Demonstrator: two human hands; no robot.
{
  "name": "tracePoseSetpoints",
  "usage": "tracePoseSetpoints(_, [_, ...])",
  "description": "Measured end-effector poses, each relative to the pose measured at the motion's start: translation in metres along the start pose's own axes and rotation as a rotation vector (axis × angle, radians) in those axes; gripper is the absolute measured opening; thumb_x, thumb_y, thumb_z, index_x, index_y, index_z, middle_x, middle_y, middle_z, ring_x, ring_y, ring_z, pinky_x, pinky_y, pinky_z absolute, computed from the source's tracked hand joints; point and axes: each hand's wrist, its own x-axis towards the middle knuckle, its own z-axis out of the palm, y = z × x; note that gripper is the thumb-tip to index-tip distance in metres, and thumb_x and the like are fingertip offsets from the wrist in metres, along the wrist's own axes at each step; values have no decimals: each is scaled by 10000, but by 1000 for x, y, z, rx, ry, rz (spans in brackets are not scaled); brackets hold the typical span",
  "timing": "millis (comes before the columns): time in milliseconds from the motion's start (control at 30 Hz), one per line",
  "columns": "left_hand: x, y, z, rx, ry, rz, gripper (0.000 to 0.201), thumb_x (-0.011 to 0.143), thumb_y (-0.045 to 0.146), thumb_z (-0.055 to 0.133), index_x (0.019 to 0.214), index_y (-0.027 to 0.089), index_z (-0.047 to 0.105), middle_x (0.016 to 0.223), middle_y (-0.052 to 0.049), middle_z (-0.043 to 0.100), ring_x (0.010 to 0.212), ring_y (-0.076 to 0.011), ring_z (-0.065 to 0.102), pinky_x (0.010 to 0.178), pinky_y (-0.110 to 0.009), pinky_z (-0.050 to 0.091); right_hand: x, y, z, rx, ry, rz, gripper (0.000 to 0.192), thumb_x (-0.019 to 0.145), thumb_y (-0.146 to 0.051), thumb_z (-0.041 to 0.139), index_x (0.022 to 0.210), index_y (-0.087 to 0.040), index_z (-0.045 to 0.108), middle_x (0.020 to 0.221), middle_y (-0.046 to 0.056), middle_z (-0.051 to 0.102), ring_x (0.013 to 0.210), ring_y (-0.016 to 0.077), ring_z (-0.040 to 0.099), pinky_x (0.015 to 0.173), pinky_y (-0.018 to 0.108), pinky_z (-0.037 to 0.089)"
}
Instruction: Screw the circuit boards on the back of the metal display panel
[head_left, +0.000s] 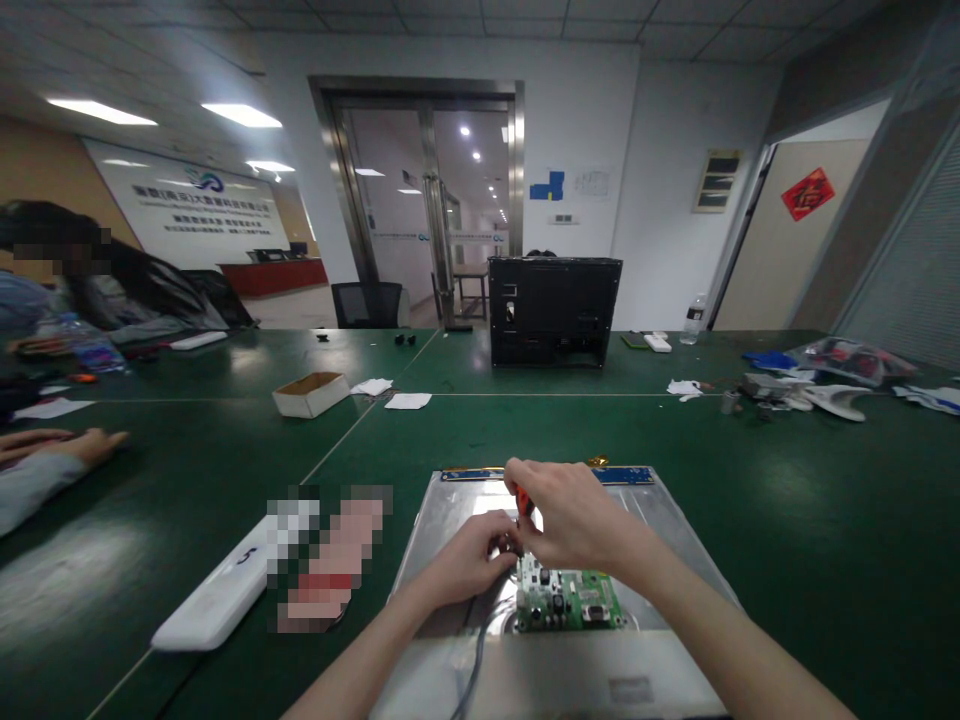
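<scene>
A green counter (787, 520) fills most of the frame, and at the lower centre lies one silver metal panel (675, 560), the back of a flat screen, with a blue strip along its far edge. On the panel, just right of centre, sits one green circuit board (574, 600), with a grey cable (480, 650) running down from its left side towards the bottom edge.

Both of the person's hands meet just above the board. The right hand (577, 520) is clenched round one orange-handled screwdriver (523, 500), tip pointing down at the board's upper left corner. The left hand (472, 560) is curled close beside the tip, fingertips at the board's edge; whether it pinches anything cannot be told.

To do this well, the driver should probably stay upright and pressed squarely into the screw, with the left fingers steadying the board rather than crowding the tip.

Further up the frame stand one black monitor housing (553, 310) at centre, one open cardboard box (311, 393) to its left, and one white oblong case (217, 595) at lower left. Another person's hand (67, 445) rests at the left edge.
</scene>
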Motion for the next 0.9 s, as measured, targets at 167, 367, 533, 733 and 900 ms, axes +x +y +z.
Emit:
tracePoseSetpoints(167, [-2,9,-2,-2,15,-17,161,706,68,511,791,159,613,824,-8,617,716,-151,526,666,-238,413,3,-2,3,-115,-22,108,256,879,-472,479,853,-219,510,744,24,666,654,189,607,535,257,268])
tracePoseSetpoints(367, [-2,7,-2,21,11,-29,177,694,64,517,809,157,614,803,-5,610,726,-153,522,678,-243,413,5,-2,3,-112,-21,100,104,851,-277,488,925,-205,500,779,26,675,656,181,614,515,267,263])
tracePoseSetpoints(533, [-1,4,-2,3,15,14,201,668,40,504,794,161,603,826,-4,613,744,-150,529,684,-232,418,2,-2,-2,-63,-27,62,194,787,-320,567,924,-204,496,841,27,669,682,181,609,517,263,274])
tracePoseSetpoints(733, [-3,11,-2,39,27,-12,231,664,34,494,795,172,624,800,3,612,686,-138,511,656,-225,415,5,-1,0,-187,-56,147,228,873,-449,511,877,-223,539,752,32,691,680,218,644,530,266,295])
tracePoseSetpoints(900, [-2,7,-2,48,14,-10,223,677,46,495,813,164,627,809,-4,611,705,-144,517,669,-236,416,6,1,0,-164,-92,136,116,871,-295,503,959,-219,517,797,29,697,699,205,648,542,262,310])
